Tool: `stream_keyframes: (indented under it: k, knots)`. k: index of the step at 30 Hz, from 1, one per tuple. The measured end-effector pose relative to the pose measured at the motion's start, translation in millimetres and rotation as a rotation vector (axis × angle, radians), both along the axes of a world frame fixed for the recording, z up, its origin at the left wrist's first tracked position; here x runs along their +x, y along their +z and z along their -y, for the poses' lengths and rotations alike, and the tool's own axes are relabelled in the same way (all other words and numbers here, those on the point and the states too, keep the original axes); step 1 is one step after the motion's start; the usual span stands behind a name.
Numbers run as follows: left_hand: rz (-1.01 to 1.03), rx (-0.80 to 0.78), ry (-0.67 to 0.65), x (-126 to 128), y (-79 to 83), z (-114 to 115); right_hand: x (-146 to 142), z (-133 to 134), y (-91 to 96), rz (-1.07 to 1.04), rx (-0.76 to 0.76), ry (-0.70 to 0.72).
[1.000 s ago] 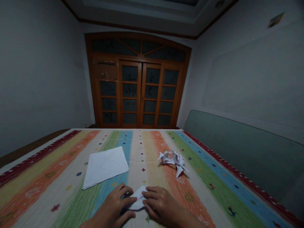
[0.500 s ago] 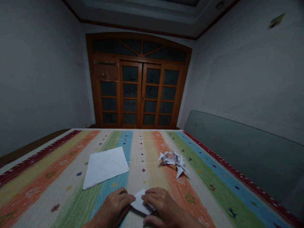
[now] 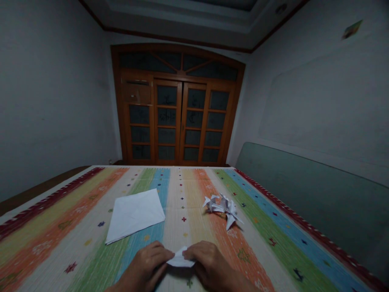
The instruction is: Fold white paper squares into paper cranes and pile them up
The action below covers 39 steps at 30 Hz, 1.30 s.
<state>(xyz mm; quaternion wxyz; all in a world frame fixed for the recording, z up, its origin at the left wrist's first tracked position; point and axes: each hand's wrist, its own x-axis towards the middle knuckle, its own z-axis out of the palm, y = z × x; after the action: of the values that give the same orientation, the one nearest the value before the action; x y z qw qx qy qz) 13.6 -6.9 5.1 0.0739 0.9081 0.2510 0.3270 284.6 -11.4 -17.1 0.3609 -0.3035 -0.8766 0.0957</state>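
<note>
white folded paper (image 3: 180, 259) is pinched between the left hand (image 3: 146, 263) and the right hand (image 3: 209, 263), each gripping one end narrowly with its fingers curled over it, above the near edge of a striped woven cloth (image 3: 75, 251). farther up the cloth, a stack of white paper squares (image 3: 134, 215) lies left of centre, and a white origami figure (image 3: 224, 209) lies right of centre, both well apart from the hands. wooden glazed doors (image 3: 178, 113) stand beyond.
</note>
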Motion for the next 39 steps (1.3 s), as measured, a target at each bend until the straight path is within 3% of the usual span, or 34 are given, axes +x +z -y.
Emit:
stream_keyframes:
  k: [6, 15, 20, 25, 29, 35, 39]
  knots:
    - [0.018, 0.154, 0.049, -3, -6.9, -1, 6, -1, -9.2, -0.086, -0.106, -0.112]
    - [0.127, 0.228, 0.055, -9, -14.0, -3, -2, -1, -13.2, -0.108, -0.096, -0.031]
    - [0.159, 0.084, 0.031, -9, -11.7, -3, -4, 0, -9.3, -0.172, -0.221, -0.128]
    - [0.196, -0.206, 0.028, -7, -5.9, -7, -12, 1, 0.5, -0.253, -0.594, -0.281]
    - [0.202, -0.19, 0.152, -10, -11.9, -9, -7, -7, -1.1, -0.323, -0.702, -0.407]
    - [0.24, -0.251, 0.174, -7, -9.7, -9, -5, -9, 7.3, -0.249, -0.782, -0.324]
    - [0.215, -0.114, 0.169, -4, -1.3, -5, -9, -2, 12.8, -0.176, -0.715, -0.329]
